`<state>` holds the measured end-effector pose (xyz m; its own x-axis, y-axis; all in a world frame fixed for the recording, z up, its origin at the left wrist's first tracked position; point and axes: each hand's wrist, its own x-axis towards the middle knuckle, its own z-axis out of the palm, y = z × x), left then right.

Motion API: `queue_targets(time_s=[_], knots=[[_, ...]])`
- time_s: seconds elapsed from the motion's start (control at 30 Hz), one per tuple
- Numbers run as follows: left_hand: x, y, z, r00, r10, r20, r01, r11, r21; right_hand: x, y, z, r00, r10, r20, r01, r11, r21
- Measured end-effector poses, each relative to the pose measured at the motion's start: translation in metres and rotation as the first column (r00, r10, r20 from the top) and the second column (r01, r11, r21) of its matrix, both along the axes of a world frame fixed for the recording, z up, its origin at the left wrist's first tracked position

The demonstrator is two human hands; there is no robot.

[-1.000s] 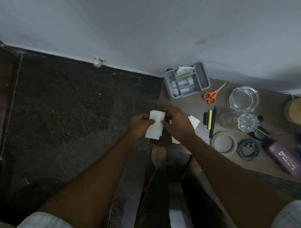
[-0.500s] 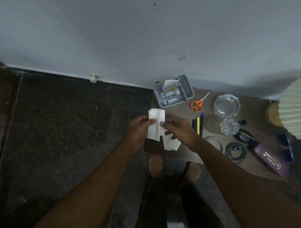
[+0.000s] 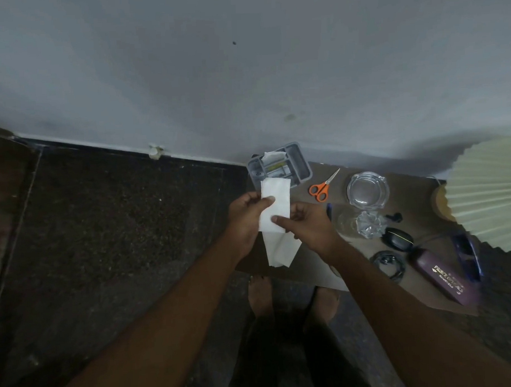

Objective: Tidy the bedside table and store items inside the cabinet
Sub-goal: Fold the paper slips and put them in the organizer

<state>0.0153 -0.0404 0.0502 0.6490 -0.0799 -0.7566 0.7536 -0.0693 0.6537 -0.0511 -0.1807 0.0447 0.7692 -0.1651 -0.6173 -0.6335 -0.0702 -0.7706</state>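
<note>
A folded white paper (image 3: 275, 205) is held upright above the left end of the bedside table (image 3: 314, 266). My left hand (image 3: 246, 216) pinches its left edge with the thumb on top. My right hand (image 3: 309, 226) pinches its lower right corner. A second white paper (image 3: 281, 249) hangs just below the first; I cannot tell what holds it. A grey compartment organiser (image 3: 279, 168) with paper and small items stands at the table's far left corner, just beyond the papers.
On the table lie orange-handled scissors (image 3: 323, 185), a glass ashtray (image 3: 367, 189), a crumpled clear wrapper (image 3: 368, 225), a black case (image 3: 396, 240), a coiled black cable (image 3: 388, 265), a purple case (image 3: 442, 276) and blue glasses (image 3: 466, 257). A pleated lampshade (image 3: 489, 191) overhangs the right. Dark floor lies left.
Both hands have lifted the paper higher and farther from my body, toward the organiser. The view has tilted up, bringing the lampshade in at right.
</note>
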Motion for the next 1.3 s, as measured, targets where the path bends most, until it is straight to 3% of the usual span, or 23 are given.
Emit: queue_targets(time_s=[0.23,0.4,0.53,0.63,0.77,0.9,1.0,1.17,1.3], knots=[[0.004,-0.014,0.016,0.989,0.142,-0.043,-0.147,0.978,-0.148,0.009,-0.018,0.014,0.991,-0.120,0.053,0.120,0.993,0.021],[0.005,-0.013,0.019,0.997,0.077,-0.011,-0.077,0.995,-0.071,0.019,-0.038,0.027,0.969,-0.201,0.144,0.195,0.979,0.054],[0.007,-0.011,0.019,0.992,-0.083,0.098,0.078,0.995,0.055,0.033,-0.057,0.033,0.975,-0.058,0.216,0.063,0.998,-0.016],[0.014,-0.011,0.022,0.972,-0.153,0.179,0.135,0.985,0.111,0.048,-0.070,0.037,0.961,0.140,0.240,-0.098,0.979,-0.180],[0.024,-0.011,0.025,0.929,-0.238,0.284,0.204,0.968,0.146,0.065,-0.081,0.045,0.914,0.351,0.201,-0.262,0.892,-0.368],[0.032,-0.017,0.029,0.866,-0.338,0.368,0.280,0.938,0.203,0.080,-0.086,0.056,0.815,0.556,0.166,-0.377,0.725,-0.577],[0.039,-0.025,0.032,0.828,-0.358,0.432,0.277,0.930,0.241,0.093,-0.084,0.062,0.767,0.607,0.206,-0.387,0.695,-0.606],[0.049,-0.031,0.034,0.873,-0.213,0.438,0.143,0.972,0.188,0.104,-0.082,0.064,0.827,0.481,0.291,-0.276,0.798,-0.535],[0.056,-0.032,0.029,0.829,-0.344,0.441,0.213,0.923,0.320,0.108,-0.077,0.056,0.805,0.523,0.280,-0.278,0.750,-0.600]])
